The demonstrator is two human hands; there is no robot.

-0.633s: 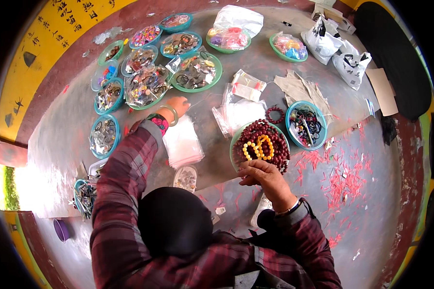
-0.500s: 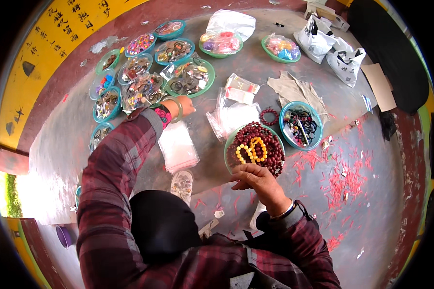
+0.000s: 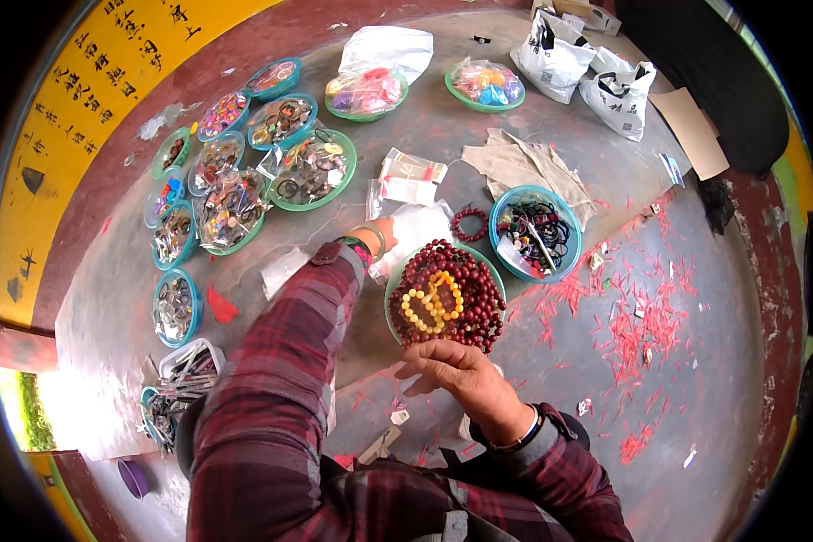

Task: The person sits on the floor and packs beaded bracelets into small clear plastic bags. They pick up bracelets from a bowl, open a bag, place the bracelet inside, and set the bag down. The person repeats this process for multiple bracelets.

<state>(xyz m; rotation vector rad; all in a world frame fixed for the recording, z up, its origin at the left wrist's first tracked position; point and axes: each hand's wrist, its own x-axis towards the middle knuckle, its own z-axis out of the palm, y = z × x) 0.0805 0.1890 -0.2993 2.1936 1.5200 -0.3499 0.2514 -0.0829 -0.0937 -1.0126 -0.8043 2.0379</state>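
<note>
A green bowl [image 3: 502, 275] holds dark red bead strings [image 3: 475, 305], with yellow bead bracelets [image 3: 415, 310] lying on top. My right hand [image 3: 465, 375] hovers at the bowl's near rim, palm turned inward, its fingers loosely apart and nothing visible in them. My left arm reaches forward, and my left hand [image 3: 384, 237] is at the pile of clear plastic bags [image 3: 420, 226] just beyond the bowl; its fingers are mostly hidden. A dark red bead bracelet [image 3: 469, 224] rests beside those bags. To the right, a blue basin [image 3: 535, 269] contains dark cords and a pen-like white stick.
Several bowls of bagged trinkets [image 3: 312, 170] cluster at the far left. A grey cloth [image 3: 528, 170] lies behind the blue basin, with white carrier bags [image 3: 619, 98] farther right. Red scraps [image 3: 637, 339] litter the floor at right. A basket of tools [image 3: 190, 372] stands left of my arm.
My left hand has moved right, from near the trinket bowls to the clear bags beyond the bead bowl. The right hand's fingers have loosened slightly. The whole view has shifted.
</note>
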